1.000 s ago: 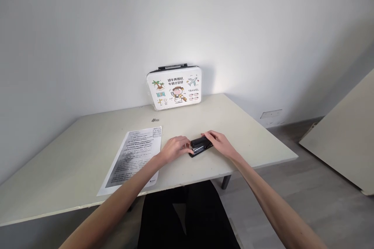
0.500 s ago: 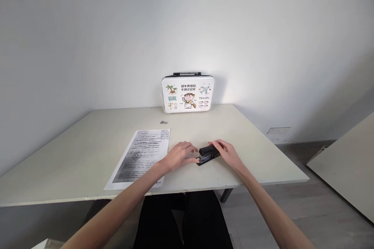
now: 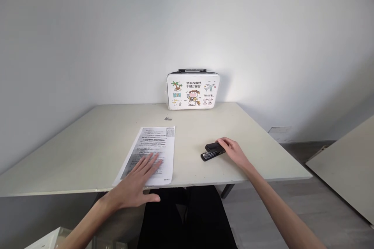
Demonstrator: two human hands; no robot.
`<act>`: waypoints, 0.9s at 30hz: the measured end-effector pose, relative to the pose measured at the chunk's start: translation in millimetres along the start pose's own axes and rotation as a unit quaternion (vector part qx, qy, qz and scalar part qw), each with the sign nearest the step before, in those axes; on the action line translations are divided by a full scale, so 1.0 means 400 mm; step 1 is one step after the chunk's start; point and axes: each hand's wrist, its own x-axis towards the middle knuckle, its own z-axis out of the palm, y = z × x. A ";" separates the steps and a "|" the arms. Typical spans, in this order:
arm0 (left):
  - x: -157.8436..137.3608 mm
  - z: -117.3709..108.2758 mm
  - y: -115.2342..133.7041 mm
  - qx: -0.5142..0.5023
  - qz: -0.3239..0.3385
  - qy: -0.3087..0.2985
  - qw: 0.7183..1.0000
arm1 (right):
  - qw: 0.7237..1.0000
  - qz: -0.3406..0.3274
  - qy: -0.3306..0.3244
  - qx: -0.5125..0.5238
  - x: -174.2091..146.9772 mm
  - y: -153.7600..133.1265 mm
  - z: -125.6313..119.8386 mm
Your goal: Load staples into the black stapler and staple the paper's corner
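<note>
A black stapler rests on the table, its front end pointing left. My right hand grips its rear end, fingers over the top. My left hand is open, fingers spread, over the lower part of a printed sheet of paper; its thumb extends past the table's front edge. Whether the left fingertips touch the paper or hover just above it, I cannot tell. Beyond the paper lie small grey strips that look like staples.
A white case with cartoon prints and a black handle stands upright against the wall at the table's back. The pale table ends at a front edge above my legs. A white box-like object shows at the lower left.
My left hand has left the stapler's front and moved left and toward me, over the paper, fingers spreading. The right hand stays on the stapler. The whole view has shifted slightly.
</note>
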 end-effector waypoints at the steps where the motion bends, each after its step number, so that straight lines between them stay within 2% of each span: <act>1: -0.001 0.004 0.016 0.000 0.006 0.001 1.000 | 1.000 0.002 0.001 0.001 0.001 0.000 0.001; 6: 0.004 0.012 0.093 -0.011 0.012 0.020 1.000 | 1.000 0.007 0.008 -0.004 -0.002 -0.007 0.000; 14: 0.019 -0.015 0.182 -0.062 0.003 0.035 0.997 | 1.000 0.009 0.004 -0.001 -0.002 -0.011 -0.001; 19: 0.037 0.002 0.233 -0.089 -0.007 0.049 0.995 | 1.000 0.004 0.006 0.006 0.005 -0.004 0.001; 27: 0.049 0.002 0.284 -0.114 -0.005 0.011 0.993 | 1.000 0.001 0.009 0.013 0.004 -0.015 0.001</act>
